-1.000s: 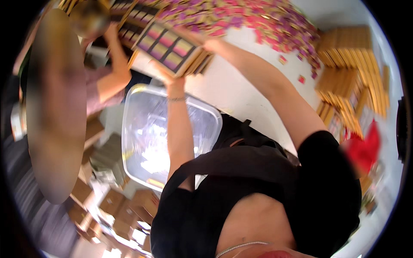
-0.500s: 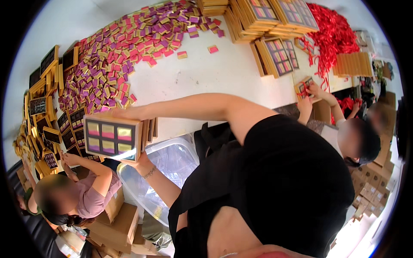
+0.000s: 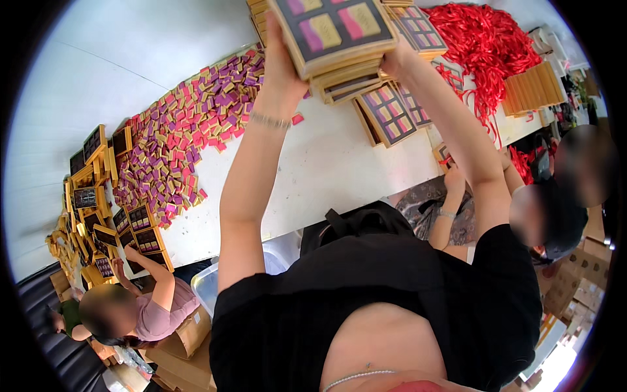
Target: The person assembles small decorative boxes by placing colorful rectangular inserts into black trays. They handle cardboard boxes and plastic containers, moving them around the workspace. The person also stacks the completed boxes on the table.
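A stack of wooden trays (image 3: 341, 46) is held up over the far middle of the table, its upper end cut off by the picture's edge. Each compartment in the top tray carries a small gold-and-pink or gold-and-purple wrapped piece. My left hand (image 3: 282, 68) is closed along the stack's left side, a bracelet on that wrist. From the right, my right hand (image 3: 400, 60) grips the opposite side; its fingertips are partly hidden. Just beyond and below are more filled trays (image 3: 390, 112) on the white table (image 3: 287, 170).
A wide heap of wrapped pieces (image 3: 189, 124) covers the table's left part. Red ribbons (image 3: 473, 52) lie piled at the far right, near a row of wooden trays (image 3: 532, 88). Co-workers sit at both sides. A clear plastic bin (image 3: 271, 258) stands below the front edge.
Both hands have carried the stack from the left front edge to the far middle of the table. My arms, crossed over toward the left before, now stretch forward.
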{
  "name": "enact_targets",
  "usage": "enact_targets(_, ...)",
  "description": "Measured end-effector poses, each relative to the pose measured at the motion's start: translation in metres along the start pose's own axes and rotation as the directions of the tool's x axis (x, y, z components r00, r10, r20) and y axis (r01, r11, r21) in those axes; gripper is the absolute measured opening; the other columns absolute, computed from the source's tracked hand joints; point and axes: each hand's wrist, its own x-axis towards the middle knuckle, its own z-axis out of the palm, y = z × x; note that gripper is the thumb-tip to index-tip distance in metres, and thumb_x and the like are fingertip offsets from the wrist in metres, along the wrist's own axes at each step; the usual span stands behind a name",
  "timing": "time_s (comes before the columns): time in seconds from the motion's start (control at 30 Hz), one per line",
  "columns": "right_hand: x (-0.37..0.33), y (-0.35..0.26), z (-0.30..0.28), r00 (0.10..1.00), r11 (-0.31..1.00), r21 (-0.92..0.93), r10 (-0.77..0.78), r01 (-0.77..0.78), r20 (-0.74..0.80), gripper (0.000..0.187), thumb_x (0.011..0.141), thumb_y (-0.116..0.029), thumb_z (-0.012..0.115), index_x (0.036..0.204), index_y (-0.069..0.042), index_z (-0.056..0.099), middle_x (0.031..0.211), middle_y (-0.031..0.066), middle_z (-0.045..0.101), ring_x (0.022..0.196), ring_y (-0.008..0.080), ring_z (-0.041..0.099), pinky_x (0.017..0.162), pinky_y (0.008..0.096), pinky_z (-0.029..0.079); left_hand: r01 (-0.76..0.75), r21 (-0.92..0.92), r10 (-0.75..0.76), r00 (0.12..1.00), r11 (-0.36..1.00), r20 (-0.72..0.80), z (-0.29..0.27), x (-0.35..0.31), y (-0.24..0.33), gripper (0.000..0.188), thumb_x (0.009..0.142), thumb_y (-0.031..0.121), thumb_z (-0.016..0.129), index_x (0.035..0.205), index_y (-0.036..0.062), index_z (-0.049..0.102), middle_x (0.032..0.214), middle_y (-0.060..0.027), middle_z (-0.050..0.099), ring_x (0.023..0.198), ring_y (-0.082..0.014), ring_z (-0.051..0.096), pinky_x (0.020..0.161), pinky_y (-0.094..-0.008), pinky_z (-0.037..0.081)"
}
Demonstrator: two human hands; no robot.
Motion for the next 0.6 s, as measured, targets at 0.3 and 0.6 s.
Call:
enact_targets(0.3,0.071,-0.058,-0.057,0.996,0.999,0.019,-0.042,0.041,0.073,0.051,0.085,-0.038,0.059,0.123,-0.004,0.053,0.115,0.0120,0.060,0.102,0.0230,0.058,0.087,0.0367,0.046,-0.233,0.080,0.211,0.952,0.969,0.220,0.019,0.090,-0.011,0.048,0.097,0.046,0.042,0.122,0.0073,0.055,0.118,-0.0106,0.061,0.108,-0.0227,0.057,0.092,-0.0384,0.046)
enact_targets(0.6,0.058,-0.080,-0.113,0.986,0.974,0.162,-0.167,0.161,0.024,0.039,0.081,-0.027,0.065,0.111,-0.003,0.061,0.105,0.0110,0.065,0.093,0.0212,0.061,0.082,0.0348,0.049,-0.344,0.263,0.261,0.917,0.902,0.303,0.109,0.077,-0.040,0.056,0.091,0.011,0.052,0.141,0.0060,0.027,0.126,-0.0097,0.048,0.113,-0.0193,0.050,0.093,-0.0322,0.045)
